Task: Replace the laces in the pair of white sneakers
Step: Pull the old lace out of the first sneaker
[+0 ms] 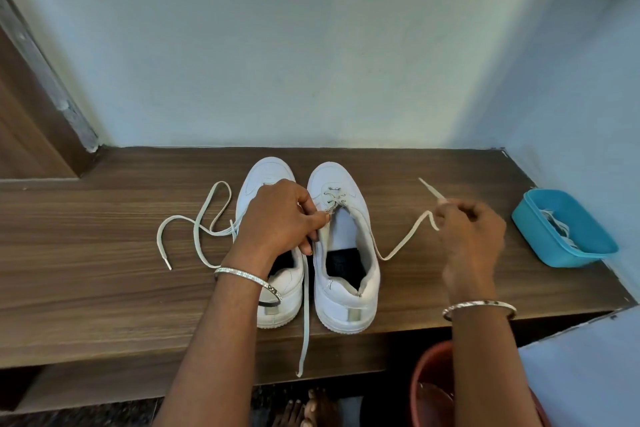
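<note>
Two white sneakers stand side by side on a wooden shelf [104, 288], toes toward the wall. My left hand [277, 218] lies over the left sneaker [280, 302] and pinches the inner eyelet edge of the right sneaker [346, 274]. The right sneaker has a white lace [401, 243] crossed through its lowest eyelets near the toe. One end of that lace runs out to the right, where my right hand [467, 236] pinches it near the tip. The other end hangs between the shoes over the shelf's front edge. A loose lace [194, 229] curls left of the left sneaker.
A blue plastic tub [533, 232] holding white laces sits at the shelf's right end, against the side wall. A red bucket [429, 388] stands on the floor below, by bare toes [304, 409]. A wooden door frame [31, 114] rises at the left.
</note>
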